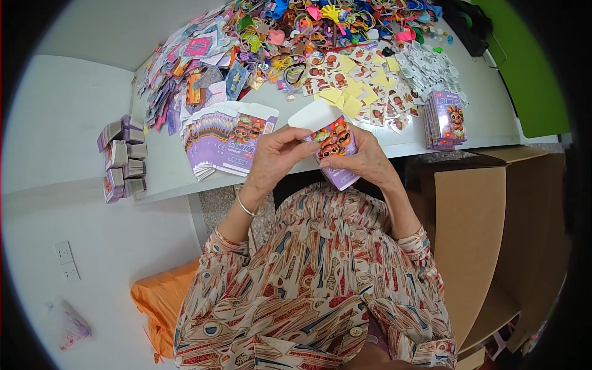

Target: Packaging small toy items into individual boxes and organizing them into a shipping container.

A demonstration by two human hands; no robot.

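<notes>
Between my hands, just above the table's near edge, is a small purple printed carton [336, 143] with its white top flap [312, 115] raised. My left hand [277, 154] pinches the carton's upper left side with thumb and fingers. Wrapped round its right side, my right hand [365, 159] lays its thumb across the printed front. To the left lies a fanned stack of flat purple cartons [225, 139]. Beyond the carton are loose yellow paper slips [349, 97] and printed character stickers [388, 105]. Whether anything is inside the carton cannot be seen.
Filled-out purple boxes [445, 120] stand at the right; small white packets [430, 69] lie behind them. Colourful small toys [320, 28] heap at the back, patterned packets [185, 68] at the left. Open grey-purple boxes [123, 159] stack by the left edge. A large cardboard box [468, 240] stands lower right.
</notes>
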